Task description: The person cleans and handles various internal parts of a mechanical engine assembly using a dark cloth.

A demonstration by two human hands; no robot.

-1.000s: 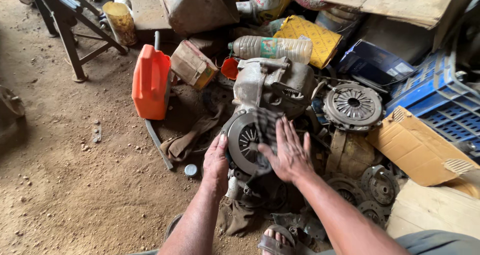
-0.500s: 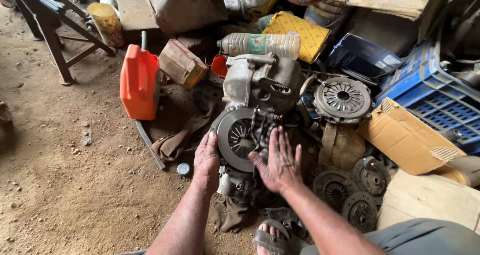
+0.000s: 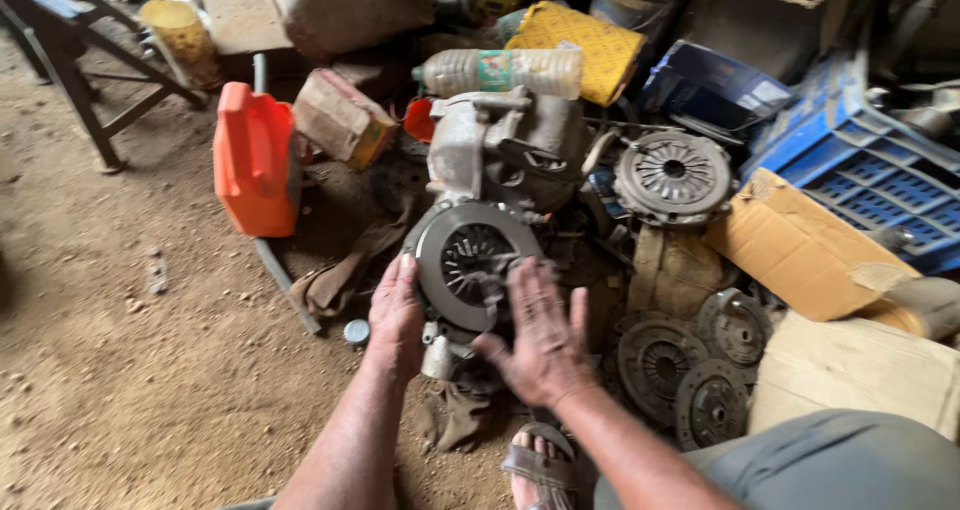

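- The left hand (image 3: pixel 397 315) rests flat against the left rim of the round clutch plate (image 3: pixel 470 265), fingers together and pointing up, not wrapped around anything.
- The right hand (image 3: pixel 540 340) is spread wide, fingers apart, over the lower right edge of the same plate; whether its palm presses on the metal or only hovers over it I cannot tell.
- The clutch plate sits between the two hands, fixed to the front of a grimy engine block (image 3: pixel 505 145) that rises just beyond the fingertips.
- A clear plastic bottle (image 3: pixel 500 70) lies on top of the block, beyond both hands.
- An orange jug (image 3: pixel 255 160) stands beyond and to the left of the left hand, with a small round cap (image 3: pixel 356 331) on the dirt just beside that hand.
- More clutch discs (image 3: pixel 680 375) lie near the right hand on its right side, and another one (image 3: pixel 672 175) is propped up further beyond it.
- A torn cardboard box (image 3: pixel 800 245) and a blue crate (image 3: pixel 860 160) lie well off to the right.
- A sandalled foot (image 3: pixel 535 465) shows just below the right hand.
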